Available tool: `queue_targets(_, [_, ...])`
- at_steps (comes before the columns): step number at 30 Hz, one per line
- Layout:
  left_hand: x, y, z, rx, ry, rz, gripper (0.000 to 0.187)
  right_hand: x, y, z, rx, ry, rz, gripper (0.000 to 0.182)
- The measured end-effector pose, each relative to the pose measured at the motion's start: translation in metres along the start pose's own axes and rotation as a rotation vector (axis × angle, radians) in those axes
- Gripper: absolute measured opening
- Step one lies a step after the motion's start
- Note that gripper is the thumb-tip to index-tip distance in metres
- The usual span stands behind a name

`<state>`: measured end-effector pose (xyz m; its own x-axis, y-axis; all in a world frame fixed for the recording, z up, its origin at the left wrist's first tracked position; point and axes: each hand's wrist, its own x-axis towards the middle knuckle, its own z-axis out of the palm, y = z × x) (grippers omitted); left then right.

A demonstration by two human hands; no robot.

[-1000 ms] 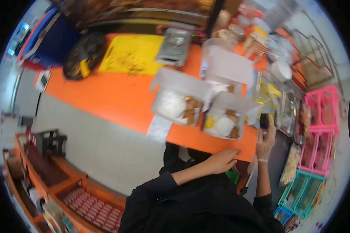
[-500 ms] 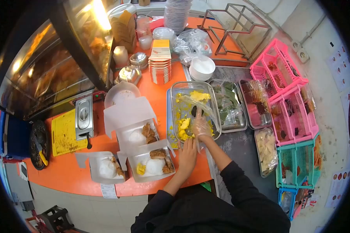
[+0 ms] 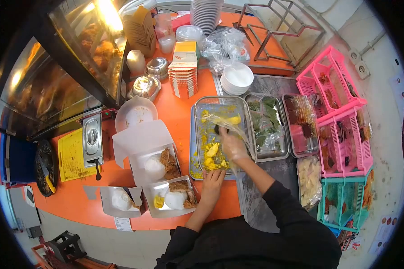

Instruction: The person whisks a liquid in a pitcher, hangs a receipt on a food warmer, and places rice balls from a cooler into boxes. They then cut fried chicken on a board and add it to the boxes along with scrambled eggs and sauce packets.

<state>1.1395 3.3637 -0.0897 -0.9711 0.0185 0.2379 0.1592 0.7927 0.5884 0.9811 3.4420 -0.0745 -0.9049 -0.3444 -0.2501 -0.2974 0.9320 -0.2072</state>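
Note:
A clear rectangular container (image 3: 251, 148) holds chunks of yellow food (image 3: 214, 154), with plastic film across its inside. My right hand (image 3: 233, 145), in a clear plastic glove, reaches into it, closed round a dark-handled tool (image 3: 218, 129) whose far end is hard to make out. My left hand (image 3: 213, 179) rests at the container's near edge, its fingers on the rim. To the left stand open white boxes: one has rice, fried chicken and yellow food (image 3: 159, 201), another (image 3: 154, 168) rice and chicken, and a third (image 3: 120, 199) rice.
Trays of wrapped green leaves (image 3: 267, 125) and packed brown items (image 3: 300, 116) lie right of the container. Pink baskets (image 3: 345, 143) and a green basket (image 3: 345, 201) line the right side. A black pan (image 3: 45, 179), yellow board (image 3: 72, 157) and glass display case (image 3: 83, 49) are left.
My right hand has shifted slightly within the container, and a large yellow piece at the far end has been broken or moved. The whole view has shifted a little.

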Motion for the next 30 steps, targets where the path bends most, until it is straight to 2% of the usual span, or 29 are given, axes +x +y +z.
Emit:
queue_targets(1, [-0.002,0.0,0.001,-0.004,0.001,0.001,0.033,-0.018,-0.009,-0.013,0.065,-0.151,0.045,0.042])
queue_targets(4, [0.001,-0.001,0.001,-0.076,-0.003,-0.026,0.033,-0.045,-0.018,-0.026,0.161,-0.242,-0.042,0.043])
queue_targets(6, [-0.002,0.0,-0.001,-0.166,0.021,-0.054,0.028,-0.038,-0.001,-0.024,0.265,-0.277,0.013,0.047])
queue_targets(8, [-0.002,0.004,-0.007,-0.236,0.041,-0.072,0.028,-0.026,0.023,-0.011,0.518,0.023,-0.01,0.045])
queue_targets(10, [0.002,0.013,-0.015,-0.306,0.071,-0.081,0.027,-0.036,0.006,-0.041,0.468,0.043,0.04,0.042])
queue_targets(12, [0.002,0.029,-0.017,-0.371,0.44,-0.367,0.029,-0.05,-0.024,-0.074,0.229,-0.195,0.113,0.039])
queue_targets(13, [-0.001,0.03,-0.007,-0.374,0.44,-0.372,0.029,-0.045,-0.013,-0.047,0.135,-0.134,-0.019,0.04])
queue_targets(14, [-0.006,0.028,0.006,-0.349,0.484,-0.506,0.032,-0.041,-0.002,-0.019,0.033,-0.06,-0.143,0.043])
queue_targets(15, [-0.006,0.03,0.007,-0.32,0.525,-0.642,0.034,-0.046,-0.014,-0.025,0.042,-0.031,-0.127,0.044])
queue_targets(16, [-0.006,0.03,0.008,-0.32,0.523,-0.649,0.034,-0.049,-0.022,-0.027,0.053,-0.003,-0.111,0.046])
queue_targets(17, [-0.008,0.03,0.009,-0.808,0.38,-0.843,0.034,-0.046,-0.019,-0.014,-0.009,0.113,-0.207,0.046])
queue_targets(18, [-0.007,0.03,0.007,-1.298,0.208,-1.01,0.034,-0.045,-0.018,-0.009,-0.006,0.107,-0.206,0.046])
queue_targets(19, [-0.007,0.029,0.007,-1.296,0.205,-1.016,0.034,-0.045,-0.018,-0.005,-0.007,0.051,-0.202,0.046])
queue_targets(21, [-0.002,0.025,0.008,-1.277,0.329,-0.873,0.03,-0.047,-0.018,-0.007,-0.013,0.001,-0.201,0.047])
queue_targets(23, [-0.005,0.019,0.011,-1.242,0.338,-0.863,0.029,-0.061,-0.019,-0.013,0.11,-0.227,-0.143,0.041])
queue_targets(24, [-0.004,0.017,0.009,-1.203,0.348,-0.85,0.028,-0.064,-0.016,-0.016,0.105,-0.231,-0.143,0.041])
queue_targets(25, [-0.005,0.016,0.008,-1.206,0.347,-0.857,0.028,-0.067,-0.011,-0.021,0.011,-0.207,-0.341,0.042])
queue_targets(27, [-0.004,0.016,0.006,-1.26,0.341,-0.84,0.028,-0.072,-0.017,-0.041,0.139,-0.381,-0.085,0.042])
queue_targets(30, [-0.003,0.017,0.004,-1.288,0.336,-0.871,0.028,-0.065,-0.014,-0.04,0.085,-0.335,-0.106,0.037])
